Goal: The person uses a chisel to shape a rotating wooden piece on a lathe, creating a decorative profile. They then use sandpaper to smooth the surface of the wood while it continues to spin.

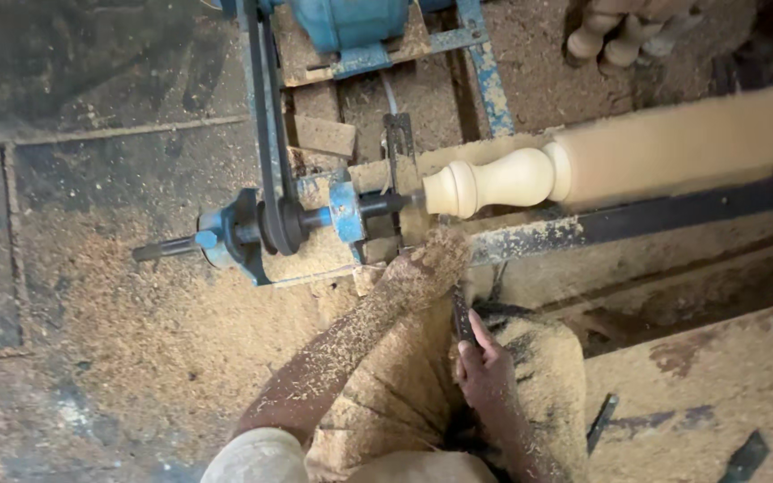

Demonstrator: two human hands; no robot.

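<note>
A pale wooden spindle (494,179) with turned beads is mounted on a lathe, and its thick right part (691,134) looks blurred from spinning. My left hand (429,261), coated in sawdust, rests at the dark tool rest bar (637,219) just below the spindle's left end, over the front of a dark chisel (462,317). My right hand (485,367) grips the chisel's rear end close to my lap. The chisel's tip is hidden under my left hand and the shavings.
The lathe's blue shaft and pulley (270,224) carry a dark belt up to a blue motor (351,22). Finished turned wooden pieces (610,36) lie at the top right. Sawdust (163,322) covers the floor and my lap. Dark tools (601,420) lie at the lower right.
</note>
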